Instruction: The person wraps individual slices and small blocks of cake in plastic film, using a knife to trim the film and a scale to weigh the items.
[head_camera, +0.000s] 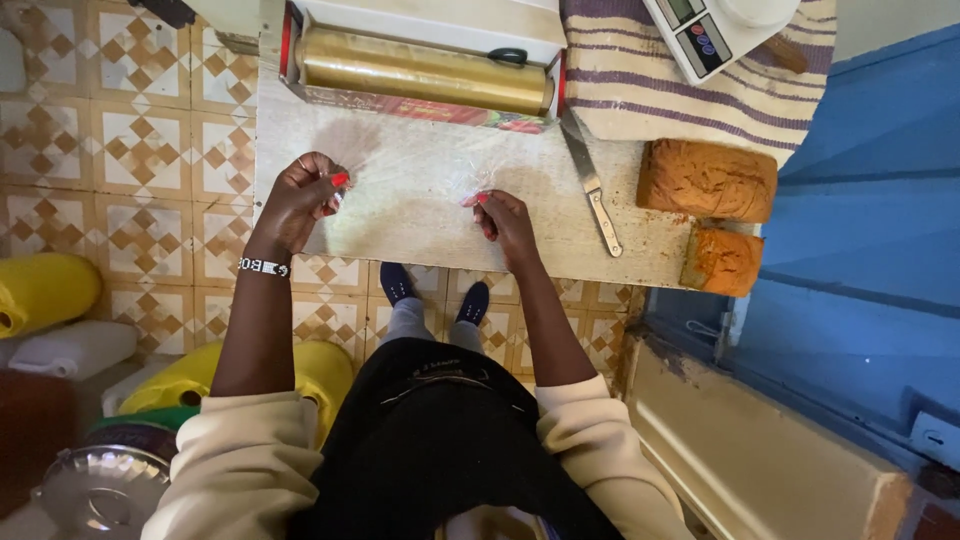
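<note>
Both hands pinch a clear wrap sheet (410, 185) lying flat on the worktop (450, 240), near its front edge. Left hand (300, 200) and right hand (505, 220) are well apart, fingers curled. The roll (420, 70) sits behind; a knife (592, 185) lies right.

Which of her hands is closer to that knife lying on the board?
Right. The right hand pinches the cling film just left of the knife; the left hand holds the film's far edge.

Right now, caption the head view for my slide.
Both hands, left and right, pinch clear wrap on a board.
</note>
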